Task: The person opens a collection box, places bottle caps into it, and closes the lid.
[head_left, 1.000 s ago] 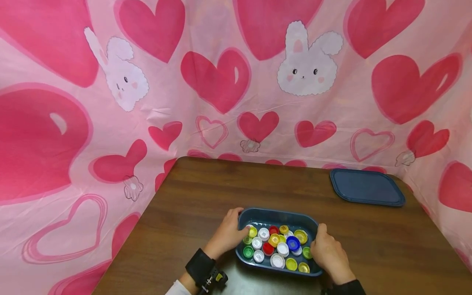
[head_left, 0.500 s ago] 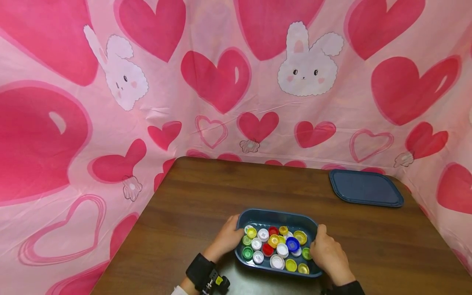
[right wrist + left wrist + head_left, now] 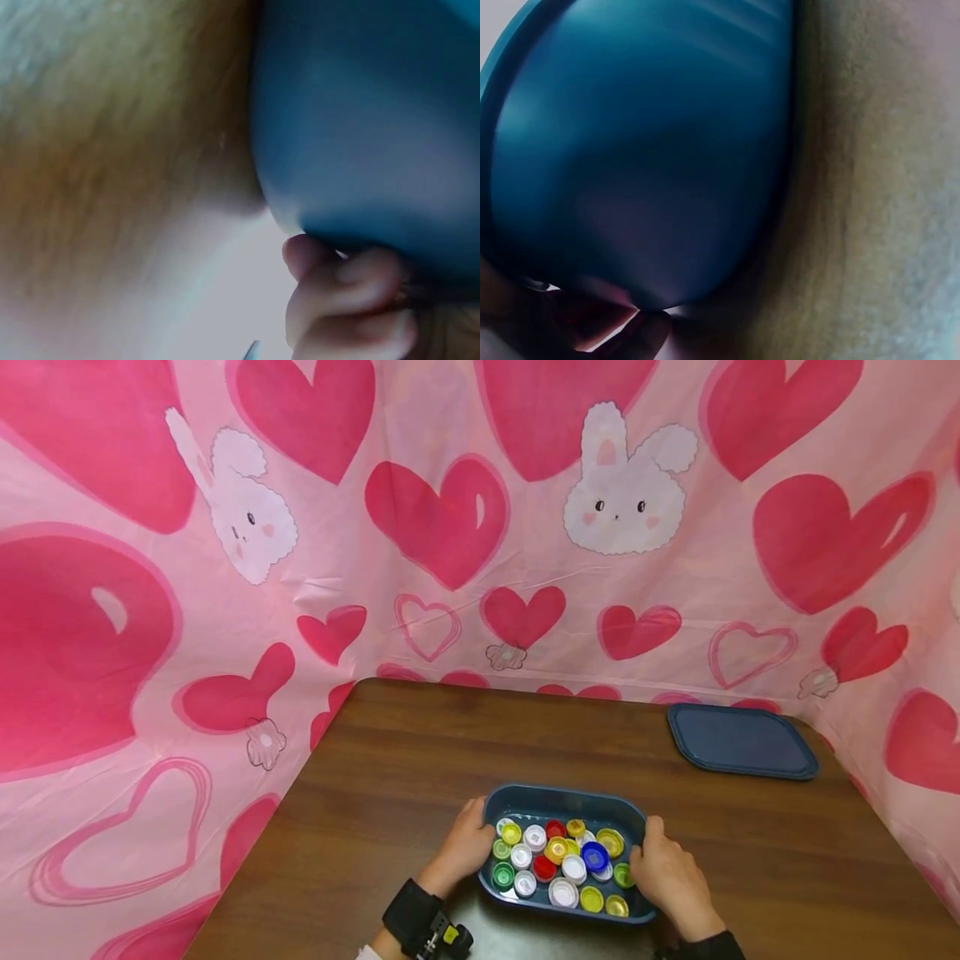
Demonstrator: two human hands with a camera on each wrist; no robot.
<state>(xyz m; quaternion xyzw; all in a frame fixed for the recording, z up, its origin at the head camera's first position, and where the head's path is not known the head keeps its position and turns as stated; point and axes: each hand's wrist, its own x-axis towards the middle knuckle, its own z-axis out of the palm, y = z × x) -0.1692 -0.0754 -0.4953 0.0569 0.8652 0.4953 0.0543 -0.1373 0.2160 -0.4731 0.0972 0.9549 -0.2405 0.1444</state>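
A dark blue, rounded rectangular tray (image 3: 570, 795) is on the near part of the table, with several bottle caps (image 3: 573, 868) in white, yellow, red, green and blue inside it. My left hand (image 3: 463, 846) grips its left end, thumb at the rim. On the opposite end, my right hand (image 3: 672, 878) holds the rim with curled fingers. From the left wrist, the tray's outer wall (image 3: 645, 150) fills much of the view, fingertips (image 3: 651, 330) against its end. In the right wrist view, curled fingers (image 3: 345, 289) touch the tray's wall (image 3: 367, 142) from outside.
A flat dark blue lid (image 3: 742, 741) lies at the table's far right corner. The brown wooden table (image 3: 420, 735) is backed by a pink cloth (image 3: 540, 560) printed with hearts and rabbits. Black straps with cameras (image 3: 423, 922) sit on the wrists.
My left hand's fingers have slid slightly down along the tray's left end, and the thumb has shifted off the inner edge. The tray, caps and right hand stay nearly in place.
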